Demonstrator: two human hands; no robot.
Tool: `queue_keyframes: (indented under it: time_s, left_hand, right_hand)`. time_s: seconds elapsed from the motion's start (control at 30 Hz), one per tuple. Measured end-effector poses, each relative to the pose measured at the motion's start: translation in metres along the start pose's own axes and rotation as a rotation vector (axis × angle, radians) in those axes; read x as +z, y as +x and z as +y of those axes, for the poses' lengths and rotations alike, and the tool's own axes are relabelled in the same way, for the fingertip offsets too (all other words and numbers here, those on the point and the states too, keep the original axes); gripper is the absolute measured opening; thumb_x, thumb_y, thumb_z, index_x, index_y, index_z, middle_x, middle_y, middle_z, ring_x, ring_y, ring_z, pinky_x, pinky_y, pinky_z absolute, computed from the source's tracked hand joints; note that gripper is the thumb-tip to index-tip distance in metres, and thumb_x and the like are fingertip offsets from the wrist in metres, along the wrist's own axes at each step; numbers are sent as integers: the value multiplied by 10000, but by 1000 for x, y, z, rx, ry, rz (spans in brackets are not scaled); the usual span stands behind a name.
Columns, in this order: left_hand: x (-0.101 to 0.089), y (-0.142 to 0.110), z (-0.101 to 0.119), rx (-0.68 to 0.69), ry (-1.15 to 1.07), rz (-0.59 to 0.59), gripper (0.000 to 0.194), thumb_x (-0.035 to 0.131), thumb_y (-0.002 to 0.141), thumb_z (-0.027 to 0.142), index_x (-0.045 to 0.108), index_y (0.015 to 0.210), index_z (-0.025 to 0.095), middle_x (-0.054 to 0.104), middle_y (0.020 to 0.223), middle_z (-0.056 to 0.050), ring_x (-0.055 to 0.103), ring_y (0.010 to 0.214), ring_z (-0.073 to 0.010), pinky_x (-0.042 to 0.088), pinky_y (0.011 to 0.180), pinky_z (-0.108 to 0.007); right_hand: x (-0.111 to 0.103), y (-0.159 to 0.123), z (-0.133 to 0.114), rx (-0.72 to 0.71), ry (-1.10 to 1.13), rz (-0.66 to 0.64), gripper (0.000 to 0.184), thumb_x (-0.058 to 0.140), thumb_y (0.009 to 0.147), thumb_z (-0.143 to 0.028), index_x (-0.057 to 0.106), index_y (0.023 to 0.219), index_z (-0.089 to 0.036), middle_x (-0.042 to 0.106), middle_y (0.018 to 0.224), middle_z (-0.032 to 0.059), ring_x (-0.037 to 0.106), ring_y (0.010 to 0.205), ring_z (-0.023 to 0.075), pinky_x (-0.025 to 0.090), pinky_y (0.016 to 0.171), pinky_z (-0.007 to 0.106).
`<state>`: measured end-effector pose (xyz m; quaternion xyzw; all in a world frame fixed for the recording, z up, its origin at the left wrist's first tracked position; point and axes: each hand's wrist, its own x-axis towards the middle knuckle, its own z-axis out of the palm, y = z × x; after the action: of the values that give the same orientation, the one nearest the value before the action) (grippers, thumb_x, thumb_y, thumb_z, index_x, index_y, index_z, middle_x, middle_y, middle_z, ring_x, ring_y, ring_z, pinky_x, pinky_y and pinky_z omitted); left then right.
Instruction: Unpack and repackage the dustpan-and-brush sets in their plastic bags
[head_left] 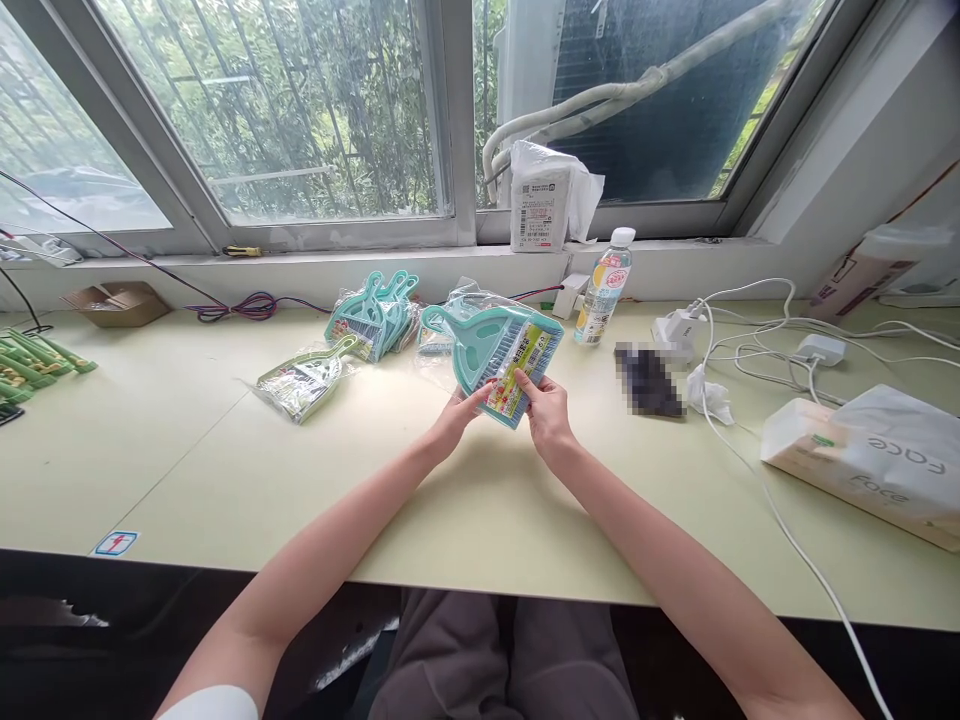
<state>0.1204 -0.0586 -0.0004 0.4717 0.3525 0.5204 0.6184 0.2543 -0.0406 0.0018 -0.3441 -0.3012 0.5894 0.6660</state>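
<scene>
Open before the dustpan (495, 355), crowded beyond

Bare table (487, 520) runs in front of it and toward its near left. Straight left of it lies the green pack (304, 385); behind-left, teal packs (375, 318) block passage. Right of it stand bottle (604, 290), blurred object (649, 382), charger (675, 333), tissues (862, 465).

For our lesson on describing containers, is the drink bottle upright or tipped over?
Upright: the bottle stands with its base on the table and its white cap at the top.

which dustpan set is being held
The turquoise plastic dustpan-and-brush set in the left hand and right hand; the other sets lie on the pale table.
</scene>
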Motion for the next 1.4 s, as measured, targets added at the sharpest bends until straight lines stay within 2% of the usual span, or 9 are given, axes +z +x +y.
queue_keyframes:
  time_s: [0.2, 0.27, 0.37, 0.47, 0.63, 0.73, 0.9, 1.1, 1.4]
  left_hand:
    - [5, -7, -8, -142, 37, -176, 500, 667, 779, 430, 559, 1239, 269, 546, 1329, -66, 480, 1247, -259, 382, 1022, -429]
    - [10, -8, -6, -76, -31, -139, 490, 656, 790, 423, 557, 1240, 255, 555, 1317, -71, 504, 1221, -255, 400, 1010, -417]
    - [14, -6, 2, 78, -102, 28, 518, 671, 780, 388, 541, 1252, 218, 595, 1260, -84, 542, 1169, -255, 416, 998, -406]
    - [13, -5, 5, 126, -114, 98, 560, 699, 752, 352, 523, 1264, 211, 618, 1221, -81, 553, 1152, -256, 428, 987, -400]
    - [15, -7, -9, 3, -40, 13, 511, 698, 748, 382, 551, 1214, 234, 607, 1238, -65, 565, 1132, -243, 445, 957, -400]
    - [16, -8, -15, -19, -23, 50, 484, 702, 730, 403, 573, 1162, 225, 625, 1201, -68, 591, 1075, -235, 470, 910, -391]
    - [8, -2, -7, -1, 34, 138, 497, 721, 668, 419, 593, 1089, 188, 666, 1087, -81, 633, 918, -231, 513, 757, -356]
    - [-2, 3, 3, -79, 137, 50, 517, 726, 624, 393, 598, 1080, 184, 675, 1056, -82, 637, 887, -246, 508, 698, -342]
    - [-5, 2, 7, -72, 219, -38, 567, 712, 639, 398, 576, 1154, 205, 657, 1108, -84, 620, 931, -257, 491, 677, -308]
  right_hand:
    - [4, -5, -10, 22, 6, 13, 360, 842, 513, -357, 690, 773, -161, 736, 798, 51, 691, 772, 233, 590, 715, 374]
    - [4, -5, -9, 29, 22, 10, 364, 840, 519, -357, 691, 785, -159, 738, 805, 51, 691, 776, 232, 591, 716, 370]
    - [5, -7, -3, 67, 23, 16, 366, 833, 532, -361, 690, 801, -158, 739, 829, 54, 692, 804, 232, 591, 725, 365]
    - [5, -7, 2, 94, 22, 25, 371, 830, 537, -363, 688, 811, -158, 738, 855, 56, 692, 815, 232, 590, 729, 363]
    - [1, -6, 1, 62, 31, 15, 384, 839, 520, -372, 681, 805, -168, 739, 828, 49, 694, 807, 236, 587, 731, 359]
    - [0, -4, 2, 57, 9, 1, 363, 821, 558, -383, 675, 818, -177, 738, 837, 49, 693, 807, 228, 585, 724, 351]
    - [-3, 4, -1, 125, -53, -40, 301, 776, 625, -354, 661, 837, -173, 730, 842, 47, 685, 751, 187, 576, 686, 308]
    - [-22, 25, -19, -12, -144, 93, 289, 766, 622, -379, 630, 796, -192, 710, 838, 19, 654, 718, 147, 552, 625, 250]
    - [-27, 29, -22, 2, -57, 126, 396, 792, 581, -476, 607, 801, -204, 683, 779, 1, 644, 665, 150, 565, 612, 280]
